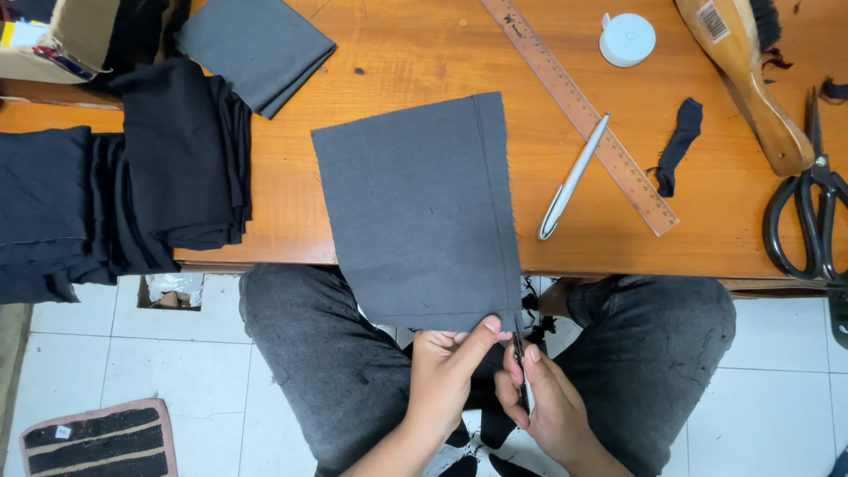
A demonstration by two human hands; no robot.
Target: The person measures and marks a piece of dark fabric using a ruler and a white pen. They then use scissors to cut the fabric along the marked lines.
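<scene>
Grey cloth, one rectangular panel (420, 212), was pinched at its near right corner by the left hand (446, 367); the thumb and fingers (481, 331) were clamped together on the hem. Right hand (543, 402) sat just beside it, its fingers closed around a small dark thread snip (519, 353), whose tip touched the panel's frayed right edge at the bottom corner. Whether the blades were parted could not be told.

Panel position: far half lay flat on the wooden tabletop (424, 53), near half hung over the front edge above the person's lap. A stitched line ran close to the right edge, parallel to it.

Below the hands: knees in grey trousers (300, 353), speckled with thread bits; white tiled floor (777, 406); a striped mat (97, 442) at lower left.

On the tabletop, right of the panel: a silver pen (572, 178) touching a long wooden ruler (579, 110) set diagonally; a black fabric scrap (678, 146) near the ruler; a white round tape case (627, 39) farther back; a wooden-handled brush (751, 79); large black shears (808, 212) at the right edge.

Left of the panel: a stack of black folded cloth (132, 185) overhanging the edge, and one folded grey piece (256, 49) behind it.
</scene>
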